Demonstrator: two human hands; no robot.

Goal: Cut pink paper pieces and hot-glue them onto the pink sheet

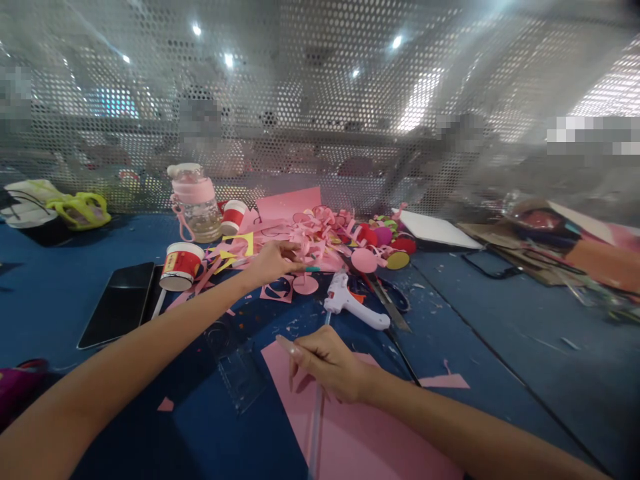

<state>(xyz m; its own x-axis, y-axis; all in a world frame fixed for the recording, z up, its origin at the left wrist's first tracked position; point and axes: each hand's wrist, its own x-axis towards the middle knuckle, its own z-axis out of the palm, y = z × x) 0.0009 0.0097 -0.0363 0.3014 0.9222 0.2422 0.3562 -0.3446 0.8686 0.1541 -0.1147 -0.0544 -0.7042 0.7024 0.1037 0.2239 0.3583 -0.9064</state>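
My left hand reaches out over a heap of pink paper scraps, fingers pinched at the scraps; whether it grips one I cannot tell. Close by lie a pink paper disc and a white glue gun. My right hand rests on a large pink foam sheet near me, fingers curled around a thin clear stick that lies across the sheet.
A black phone, two red paper cups, a pink-lidded bottle and scissors lie on the blue table. A clear plastic piece lies beside the sheet. A perforated metal screen stands behind. Papers and clutter lie at right.
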